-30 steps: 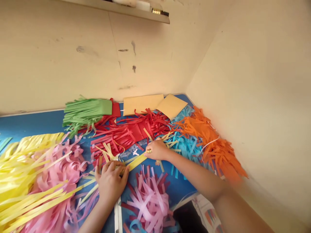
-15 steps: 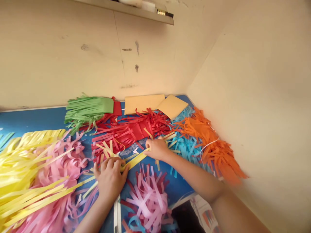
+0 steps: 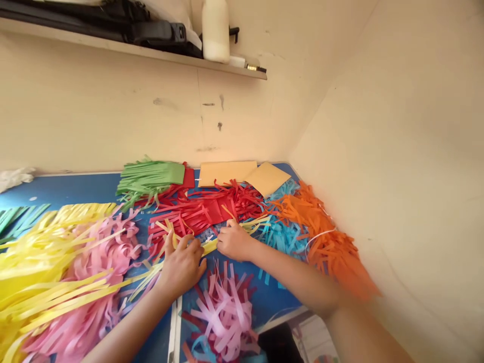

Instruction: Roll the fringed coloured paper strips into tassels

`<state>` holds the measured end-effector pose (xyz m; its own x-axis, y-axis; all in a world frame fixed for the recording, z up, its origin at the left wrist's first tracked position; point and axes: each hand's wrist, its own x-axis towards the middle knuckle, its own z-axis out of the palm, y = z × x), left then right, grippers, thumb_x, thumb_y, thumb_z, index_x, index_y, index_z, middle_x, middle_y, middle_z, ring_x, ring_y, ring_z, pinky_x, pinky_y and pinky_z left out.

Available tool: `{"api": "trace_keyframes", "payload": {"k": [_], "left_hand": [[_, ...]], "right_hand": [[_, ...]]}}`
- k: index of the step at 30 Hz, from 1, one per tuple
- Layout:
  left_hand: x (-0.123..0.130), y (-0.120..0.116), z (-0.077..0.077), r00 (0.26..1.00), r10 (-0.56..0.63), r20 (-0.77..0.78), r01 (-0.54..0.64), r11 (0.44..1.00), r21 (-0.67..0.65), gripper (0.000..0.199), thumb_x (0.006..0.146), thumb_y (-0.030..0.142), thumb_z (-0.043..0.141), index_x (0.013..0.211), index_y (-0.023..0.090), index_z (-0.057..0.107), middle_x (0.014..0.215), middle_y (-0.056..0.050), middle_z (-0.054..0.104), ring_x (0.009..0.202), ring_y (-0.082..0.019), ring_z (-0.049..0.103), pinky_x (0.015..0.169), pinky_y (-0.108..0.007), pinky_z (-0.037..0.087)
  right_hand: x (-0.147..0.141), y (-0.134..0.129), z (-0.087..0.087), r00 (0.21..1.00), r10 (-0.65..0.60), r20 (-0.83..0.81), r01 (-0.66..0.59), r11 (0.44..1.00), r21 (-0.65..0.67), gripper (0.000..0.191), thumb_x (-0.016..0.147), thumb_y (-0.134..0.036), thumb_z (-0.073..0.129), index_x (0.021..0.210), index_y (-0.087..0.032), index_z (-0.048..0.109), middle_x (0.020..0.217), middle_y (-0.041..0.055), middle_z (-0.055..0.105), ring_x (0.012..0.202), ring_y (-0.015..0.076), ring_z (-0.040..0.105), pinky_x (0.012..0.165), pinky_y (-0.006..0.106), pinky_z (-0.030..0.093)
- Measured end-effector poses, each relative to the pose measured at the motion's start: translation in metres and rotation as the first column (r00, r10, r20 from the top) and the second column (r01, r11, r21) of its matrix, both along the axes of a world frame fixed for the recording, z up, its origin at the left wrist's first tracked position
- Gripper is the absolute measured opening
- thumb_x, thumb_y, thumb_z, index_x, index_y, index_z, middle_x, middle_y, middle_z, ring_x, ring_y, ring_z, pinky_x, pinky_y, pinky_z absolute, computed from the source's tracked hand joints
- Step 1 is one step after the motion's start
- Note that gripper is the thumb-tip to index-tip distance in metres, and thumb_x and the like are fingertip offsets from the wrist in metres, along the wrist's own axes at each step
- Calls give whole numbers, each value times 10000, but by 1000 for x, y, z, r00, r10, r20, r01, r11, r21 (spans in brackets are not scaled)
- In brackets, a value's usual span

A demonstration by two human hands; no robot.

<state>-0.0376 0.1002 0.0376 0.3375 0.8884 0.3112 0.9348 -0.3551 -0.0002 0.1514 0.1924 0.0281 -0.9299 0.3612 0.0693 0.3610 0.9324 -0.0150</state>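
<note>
Head view: left hand (image 3: 183,266), left fingers (image 3: 192,246) spread, just above red paper fringe (image 3: 181,217); right hand (image 3: 234,241), right fingers (image 3: 224,233) pressed together beside yellow paper strip (image 3: 209,247), which lies between both hands over blue table (image 3: 147,338); pinch cannot be told

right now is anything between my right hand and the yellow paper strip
Nothing visible: the right hand is already against the yellow paper strip, with no other paper between them. The red paper fringe lies beyond, not in the way.

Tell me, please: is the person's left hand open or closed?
Open: the left hand has its fingers spread apart, above the yellow paper strips.
</note>
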Motion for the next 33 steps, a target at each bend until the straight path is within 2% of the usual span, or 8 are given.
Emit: {"api": "trace_keyframes", "payload": {"k": [3, 7, 10, 13, 16, 20, 25, 33], "left_hand": [[3, 2, 0, 1000, 26, -10, -25, 1000, 17, 113, 800, 306, 631, 789, 218, 702, 907, -72, 718, 1060, -322, 596, 1152, -654, 114], [5, 0, -3, 999, 54, 9, -54, 995, 79, 78, 800, 246, 624, 764, 223, 688, 867, -45, 716, 1008, -292, 619, 1154, -625, 148], [7, -3, -9, 997, 65, 34, -69, 990, 126, 162, 845, 183, 566, 736, 231, 676, 845, -25, 721, 981, -265, 631, 1148, -606, 167], [7, -8, -16, 997, 55, 56, -63, 987, 150, 220, 896, 185, 518, 746, 235, 672, 843, -13, 729, 992, -257, 633, 1135, -596, 176], [3, -14, -22, 998, 20, 62, -28, 989, 145, 236, 928, 206, 492, 792, 245, 681, 842, -5, 732, 1009, -259, 632, 1117, -581, 195], [-8, -21, -29, 997, -9, 74, 2, 995, 97, 218, 944, 251, 487, 867, 250, 692, 859, -8, 739, 975, -275, 637, 1058, -570, 253], [-16, -19, -33, 991, 39, 128, -38, 999, -8, 264, 956, 342, 467, 843, 245, 685, 867, -27, 733, 918, -266, 631, 967, -513, 322], [-11, -10, -30, 984, 112, 137, -99, 990, -101, 342, 951, 394, 433, 779, 226, 676, 829, -56, 720, 866, -273, 603, 877, -475, 342]], "right_hand": [[-6, 5, 1, 1000, -21, 14, 21, 999, -39, 199, 927, -182, 550, 792, -163, 695, 858, 73, 720, 885, 204, 554, 818, 390, 289], [-6, 1, 6, 988, -152, 18, 153, 987, -41, 157, 855, -270, 622, 748, -202, 715, 736, 30, 709, 755, 189, 557, 767, 378, 303], [-4, -13, 9, 975, -220, -22, 220, 976, -10, 179, 864, -355, 627, 870, -201, 719, 865, 54, 721, 859, 225, 563, 792, 397, 309], [-1, -27, 3, 986, -140, -95, 147, 987, 71, 220, 917, -361, 588, 977, -171, 680, 980, 85, 704, 953, 244, 539, 816, 411, 306], [9, -31, -13, 989, -74, -125, 86, 992, 95, 195, 976, -212, 508, 873, -177, 670, 871, 50, 703, 863, 203, 538, 789, 394, 292], [33, -24, -33, 946, -175, -271, 162, 984, -72, 159, 968, -303, 605, 878, -240, 720, 901, 2, 729, 870, 175, 550, 817, 386, 267], [50, -11, -35, 876, -404, -263, 300, 884, -360, 171, 839, -366, 775, 741, -228, 752, 879, -2, 717, 868, 162, 561, 814, 344, 287], [41, -7, -23, 855, -510, -94, 442, 811, -383, 173, 847, -354, 746, 747, -213, 742, 868, 5, 690, 869, 176, 544, 768, 319, 313]]}}
